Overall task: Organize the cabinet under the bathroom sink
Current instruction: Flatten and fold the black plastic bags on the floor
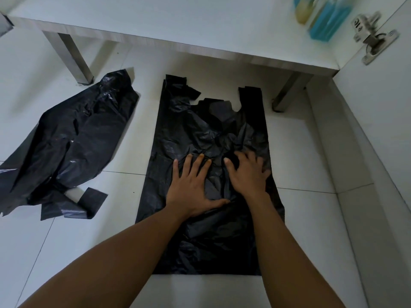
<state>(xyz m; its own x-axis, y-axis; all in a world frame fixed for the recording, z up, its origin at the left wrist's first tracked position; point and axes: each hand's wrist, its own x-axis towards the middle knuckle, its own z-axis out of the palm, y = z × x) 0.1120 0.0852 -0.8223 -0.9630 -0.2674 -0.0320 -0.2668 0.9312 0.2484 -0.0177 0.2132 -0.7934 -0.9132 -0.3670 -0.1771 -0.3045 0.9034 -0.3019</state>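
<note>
A black plastic bag (206,130) lies spread flat on the white tiled floor, its two handles pointing toward the cabinet. My left hand (191,185) presses on its middle with straight, spread fingers. Just to the right, my right hand (249,172) lies flat on the same bag, fingers spread. A second black plastic bag (75,143) lies crumpled on the floor to the left, apart from both hands.
The cabinet's white bottom shelf (155,21) stands on metal legs (75,61) just beyond the bags. A blue bottle (329,18) and a yellowish bottle (303,12) sit at its right end. The open door with a metal hinge (371,38) stands at right.
</note>
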